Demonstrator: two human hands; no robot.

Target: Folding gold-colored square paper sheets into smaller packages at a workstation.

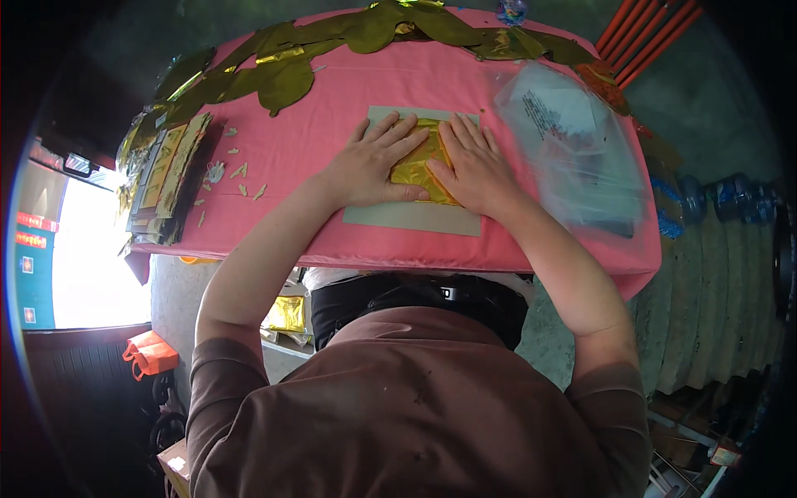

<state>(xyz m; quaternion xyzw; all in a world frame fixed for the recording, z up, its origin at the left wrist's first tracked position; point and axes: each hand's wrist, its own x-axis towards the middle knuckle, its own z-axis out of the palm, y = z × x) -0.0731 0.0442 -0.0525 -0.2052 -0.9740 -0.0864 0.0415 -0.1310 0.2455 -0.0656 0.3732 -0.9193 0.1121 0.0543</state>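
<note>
A shiny gold foil sheet (425, 173) lies on a grey-green board (415, 217) near the front edge of the table. My left hand (374, 162) rests flat over the sheet's left side, its fingers spread and pointing away from me. On the right side my right hand (475, 162) also lies flat, fingers stretched out and thumb reaching over the gold. Both palms hide part of the sheet and of the board. Neither hand grips anything. The middle strip of gold shows between the two thumbs.
Pink cloth (274, 191) covers the table. Clear plastic bags (573, 158) are piled on the right. Stacked gold-and-dark paper pieces (166, 178) stand at the left, beside small pale scraps (241, 170). Olive-gold leaf-shaped pieces (374, 31) line the far edge. An orange bag (151, 354) sits lower left.
</note>
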